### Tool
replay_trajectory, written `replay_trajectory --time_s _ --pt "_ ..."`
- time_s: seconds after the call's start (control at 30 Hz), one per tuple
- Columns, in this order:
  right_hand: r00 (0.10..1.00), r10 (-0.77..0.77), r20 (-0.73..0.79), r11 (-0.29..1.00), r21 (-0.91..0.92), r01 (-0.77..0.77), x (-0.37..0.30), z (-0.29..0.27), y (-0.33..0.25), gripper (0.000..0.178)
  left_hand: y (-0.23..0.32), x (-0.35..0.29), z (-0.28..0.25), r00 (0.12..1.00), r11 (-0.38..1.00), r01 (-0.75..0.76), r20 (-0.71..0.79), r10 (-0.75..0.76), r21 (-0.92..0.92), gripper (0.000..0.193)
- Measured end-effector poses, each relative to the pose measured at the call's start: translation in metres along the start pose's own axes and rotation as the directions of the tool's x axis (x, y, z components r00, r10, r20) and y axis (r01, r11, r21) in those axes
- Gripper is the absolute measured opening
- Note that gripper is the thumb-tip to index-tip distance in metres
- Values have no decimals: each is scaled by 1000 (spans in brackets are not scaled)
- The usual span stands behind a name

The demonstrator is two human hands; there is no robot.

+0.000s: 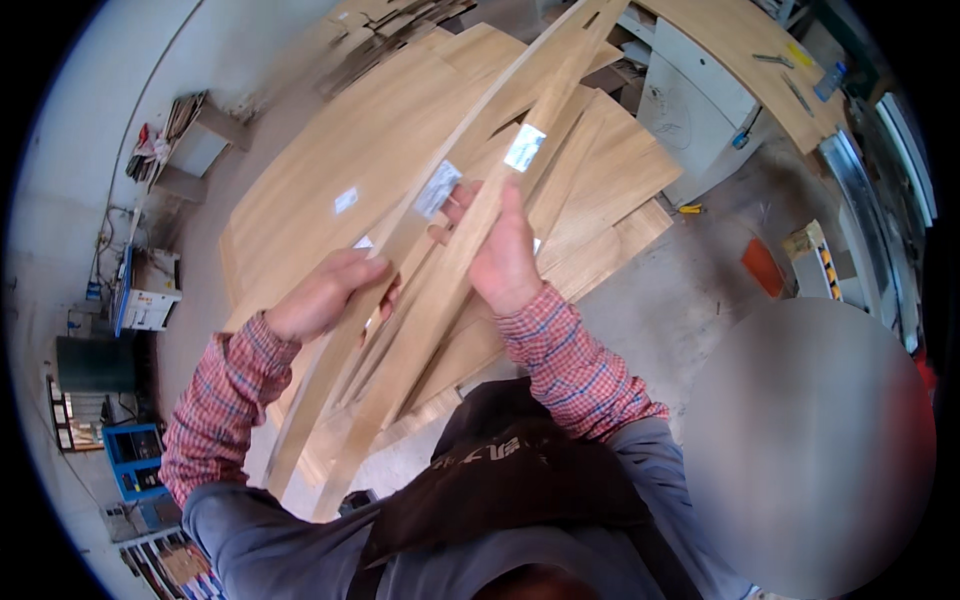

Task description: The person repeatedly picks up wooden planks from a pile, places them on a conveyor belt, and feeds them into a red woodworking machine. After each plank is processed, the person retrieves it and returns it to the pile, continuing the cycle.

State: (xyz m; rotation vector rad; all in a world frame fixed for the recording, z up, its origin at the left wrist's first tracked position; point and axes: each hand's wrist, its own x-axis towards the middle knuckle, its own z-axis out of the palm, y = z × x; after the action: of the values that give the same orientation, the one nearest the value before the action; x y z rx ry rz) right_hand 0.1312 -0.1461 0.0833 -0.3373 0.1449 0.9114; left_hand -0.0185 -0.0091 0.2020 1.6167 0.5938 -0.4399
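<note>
Left hand (330,290) with grip closed round the left strip (330,365), right hand (505,260) likewise round the right strip (450,285); both long, narrow, pale-grained wood with white labels, slanting above broad wood panels (330,170) from near edge to past the far edge. Right of the panels, grey floor (630,300); farther off, a wooden surface (725,45) with a bottle (830,82) near its right edge. Far strip ends cut off; right fingertips partly hidden, contact with the left strip impossible to tell; lower right blurred.
</note>
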Motion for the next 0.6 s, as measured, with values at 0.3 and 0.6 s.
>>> replay_trajectory --time_s 0.3,0.6 --pt "998 -57 6 997 -49 57 -58 -56 -87 56 -5 48 124 998 990 -46 55 39 131 46" --pt "988 -153 9 969 -194 152 -111 -87 -164 50 -15 73 226 991 947 -31 117 72 -321 50"
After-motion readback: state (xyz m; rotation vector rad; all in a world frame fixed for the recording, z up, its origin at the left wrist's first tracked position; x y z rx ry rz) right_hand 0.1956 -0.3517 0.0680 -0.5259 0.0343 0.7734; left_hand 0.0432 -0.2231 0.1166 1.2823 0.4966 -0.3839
